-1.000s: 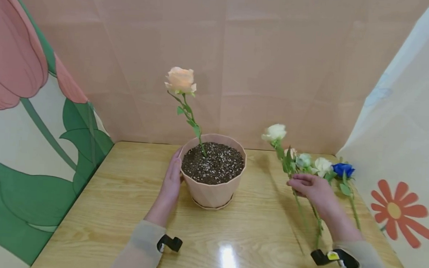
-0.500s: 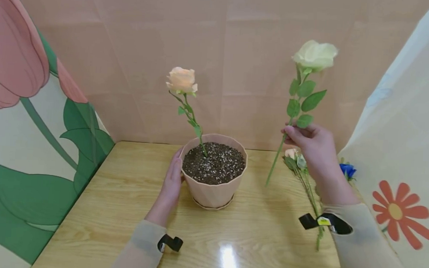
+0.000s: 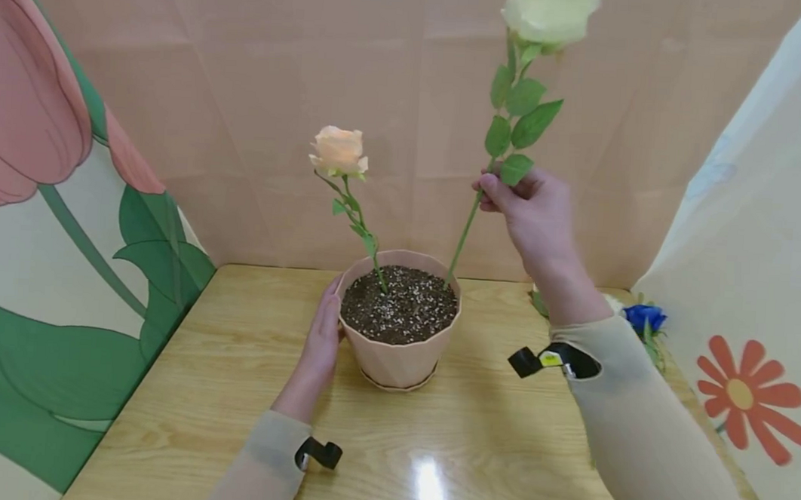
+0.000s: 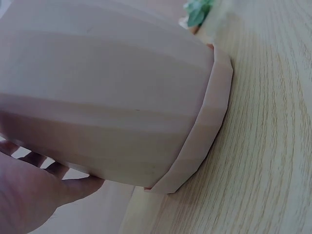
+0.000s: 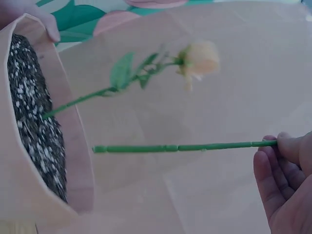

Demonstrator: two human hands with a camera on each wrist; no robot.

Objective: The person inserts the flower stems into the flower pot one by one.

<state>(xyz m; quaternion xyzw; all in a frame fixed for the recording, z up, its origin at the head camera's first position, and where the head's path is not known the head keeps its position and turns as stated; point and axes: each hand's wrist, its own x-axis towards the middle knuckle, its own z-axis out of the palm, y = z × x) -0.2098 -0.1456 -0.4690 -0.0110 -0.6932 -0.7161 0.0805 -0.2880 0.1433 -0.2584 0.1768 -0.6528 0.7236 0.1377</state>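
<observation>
A pink faceted flowerpot [image 3: 395, 355] filled with dark, white-flecked soil [image 3: 404, 311] stands in its saucer on the table. My left hand [image 3: 321, 333] lies along the pot's left side, fingers and thumb flat against the wall [image 4: 97, 97]. Planted in the soil, a peach rose [image 3: 340, 152] leans left. My right hand [image 3: 528, 211] pinches the green stem [image 5: 195, 147] of a white rose [image 3: 552, 16] below its leaves, bloom up. In the right wrist view the cut end of that stem hangs just outside the rim, clear of the soil.
At the table's right side lie more flowers, mostly hidden by the right forearm; a blue rose [image 3: 644, 319] shows past it. Pink cloth [image 3: 281, 62] hangs behind the wooden table [image 3: 231, 362]. Printed flower panels flank it left and right.
My right hand has lifted the white rose off the flowers at the right and carried it up and left, over to the pot. The left hand has stayed on the pot.
</observation>
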